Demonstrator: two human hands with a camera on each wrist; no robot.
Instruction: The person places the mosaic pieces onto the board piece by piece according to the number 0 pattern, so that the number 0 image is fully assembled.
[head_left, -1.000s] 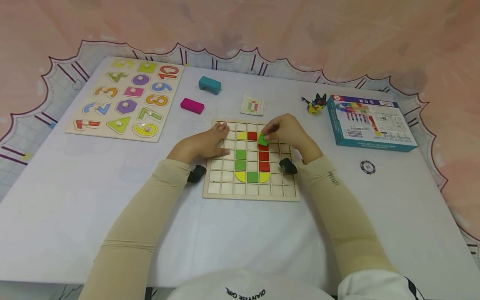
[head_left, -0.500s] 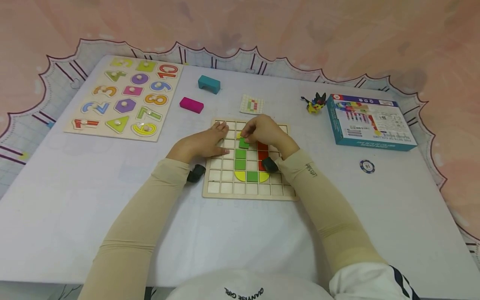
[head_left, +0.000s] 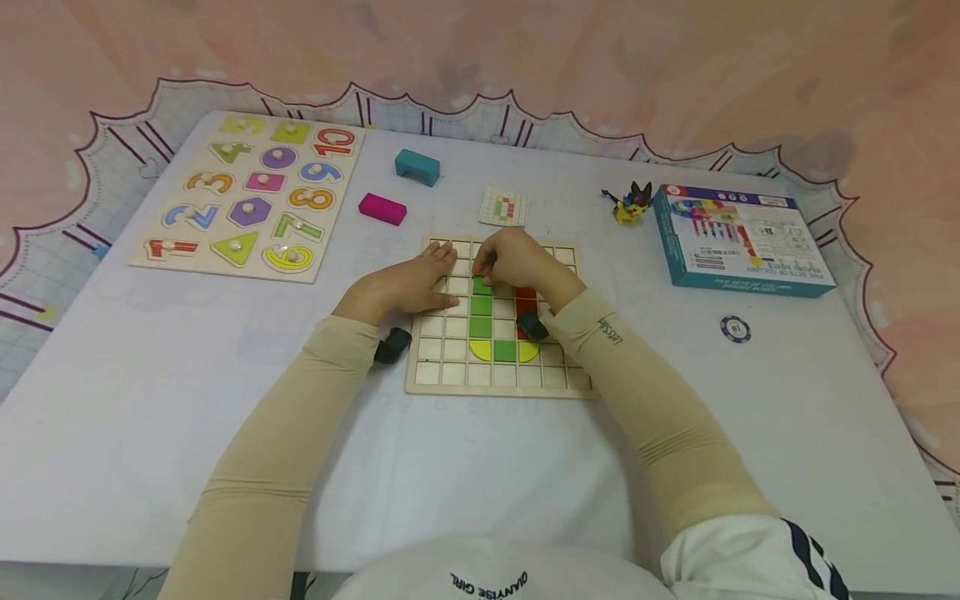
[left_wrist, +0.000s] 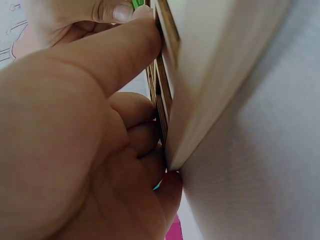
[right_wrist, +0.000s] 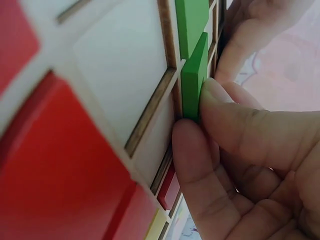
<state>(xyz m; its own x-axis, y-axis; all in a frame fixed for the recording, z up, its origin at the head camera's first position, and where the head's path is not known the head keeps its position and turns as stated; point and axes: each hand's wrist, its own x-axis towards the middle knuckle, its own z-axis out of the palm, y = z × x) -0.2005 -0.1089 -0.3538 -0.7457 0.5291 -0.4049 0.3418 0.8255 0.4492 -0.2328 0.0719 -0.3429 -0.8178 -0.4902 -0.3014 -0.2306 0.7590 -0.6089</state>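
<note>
A wooden grid board (head_left: 453, 388) lies on the white table, with green, red and yellow tiles set in its cells. My right hand (head_left: 517, 262) pinches a green square tile (right_wrist: 192, 85) between thumb and finger. That tile sits tilted at a cell just above two seated green tiles (head_left: 481, 317) in the head view. My left hand (head_left: 401, 287) rests on the board's upper left part, fingers spread; in the left wrist view the left thumb (left_wrist: 120, 55) lies along its edge. Part of the upper row of tiles is hidden behind my right hand.
Behind the board lie a small pattern card (head_left: 503, 207), a magenta block (head_left: 382, 209) and a teal arch block (head_left: 417, 167). A number puzzle board (head_left: 251, 196) is at the left. At the right are a toy figure (head_left: 628, 203), a box (head_left: 746, 242) and a poker chip (head_left: 736, 329).
My right hand has carried the green tile leftward across the board, from the red column to the cell above the green ones. The left hand stays in place.
</note>
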